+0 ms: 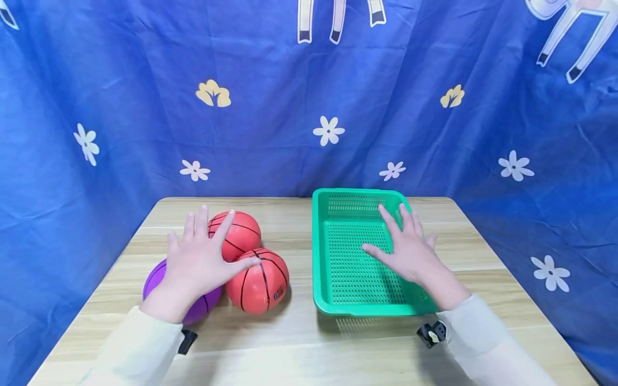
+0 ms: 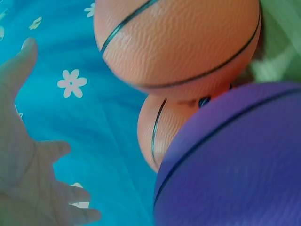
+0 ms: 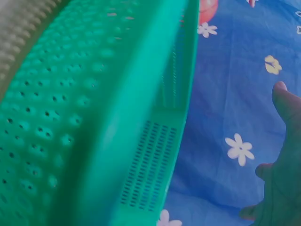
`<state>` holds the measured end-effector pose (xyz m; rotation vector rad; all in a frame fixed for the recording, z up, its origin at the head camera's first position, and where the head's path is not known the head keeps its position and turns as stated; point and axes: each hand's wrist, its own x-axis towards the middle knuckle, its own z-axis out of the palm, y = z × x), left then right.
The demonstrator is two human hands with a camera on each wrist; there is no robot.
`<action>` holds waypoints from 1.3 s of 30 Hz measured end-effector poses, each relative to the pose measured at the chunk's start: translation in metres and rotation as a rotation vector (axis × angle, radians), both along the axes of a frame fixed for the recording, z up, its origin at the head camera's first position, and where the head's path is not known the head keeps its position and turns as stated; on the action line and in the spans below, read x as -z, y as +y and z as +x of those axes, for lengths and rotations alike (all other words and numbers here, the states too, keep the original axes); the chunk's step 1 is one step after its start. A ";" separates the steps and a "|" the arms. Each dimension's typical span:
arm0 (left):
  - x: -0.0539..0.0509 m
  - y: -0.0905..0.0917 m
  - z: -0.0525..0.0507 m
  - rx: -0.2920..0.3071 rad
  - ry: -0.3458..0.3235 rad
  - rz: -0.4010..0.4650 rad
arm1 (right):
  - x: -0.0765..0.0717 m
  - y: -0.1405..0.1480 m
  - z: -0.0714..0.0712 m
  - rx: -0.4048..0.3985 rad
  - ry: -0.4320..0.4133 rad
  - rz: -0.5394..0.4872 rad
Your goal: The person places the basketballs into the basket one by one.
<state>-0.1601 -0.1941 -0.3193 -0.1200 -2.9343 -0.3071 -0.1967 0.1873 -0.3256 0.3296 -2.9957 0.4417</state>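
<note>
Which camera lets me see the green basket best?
The head view: it shows nearly the whole basket, though the right hand covers some. The right wrist view shows only part of it, very close up; the left wrist view shows none of it.

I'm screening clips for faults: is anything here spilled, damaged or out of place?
Nothing stands out: the purple ball and two red balls sit grouped on the table, the green basket stands upright, and no damage shows.

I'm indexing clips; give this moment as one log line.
left hand: spread, near balls; right hand: spread, near basket; balls: left of basket
</note>
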 end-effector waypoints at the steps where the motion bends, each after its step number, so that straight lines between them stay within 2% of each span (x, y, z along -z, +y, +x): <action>1: -0.002 -0.002 0.000 -0.002 0.005 0.001 | -0.002 0.002 0.000 0.003 -0.002 -0.007; 7: -0.010 -0.015 0.000 -0.014 0.026 0.010 | -0.012 0.018 -0.001 0.031 0.010 -0.037; 15: -0.013 -0.037 0.004 -0.025 0.045 -0.009 | -0.009 0.039 -0.003 0.081 0.032 -0.073; 22: -0.009 -0.053 0.007 -0.042 0.046 0.004 | -0.002 0.057 -0.003 0.126 0.028 -0.090; 29: -0.005 -0.071 0.012 -0.060 0.005 0.036 | 0.008 0.072 -0.006 0.146 0.021 -0.124; 39: 0.010 -0.097 0.023 -0.080 -0.013 0.037 | 0.023 0.086 -0.009 0.170 -0.014 -0.151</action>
